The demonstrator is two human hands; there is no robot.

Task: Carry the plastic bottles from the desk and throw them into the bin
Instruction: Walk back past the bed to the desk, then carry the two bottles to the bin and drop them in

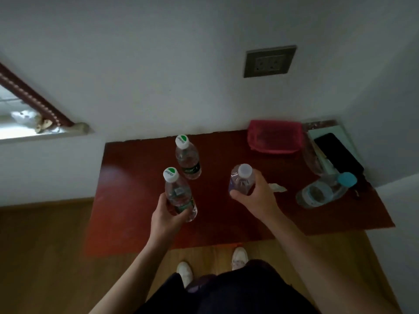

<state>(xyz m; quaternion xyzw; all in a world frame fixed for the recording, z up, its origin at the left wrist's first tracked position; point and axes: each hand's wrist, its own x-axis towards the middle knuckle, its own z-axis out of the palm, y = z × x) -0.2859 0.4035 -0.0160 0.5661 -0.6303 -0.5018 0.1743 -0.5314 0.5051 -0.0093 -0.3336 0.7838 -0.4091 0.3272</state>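
Note:
On the dark red desk (136,177) stand clear plastic bottles. My left hand (166,214) is wrapped around the lower body of a green-labelled bottle (178,192) with a white and green cap. A second green-capped bottle (188,157) stands free just behind it. My right hand (256,196) grips a bottle with a purple label and a plain clear cap (242,179) near the desk's middle. A fourth bottle with a blue cap (324,190) lies on its side at the right. No bin is in view.
A pink pouch (275,137) sits at the desk's back right, beside a black phone (337,152) on a pale book. A scrap of paper (277,187) lies by my right hand. A wall socket (269,61) is above; wooden floor and my white shoes are below.

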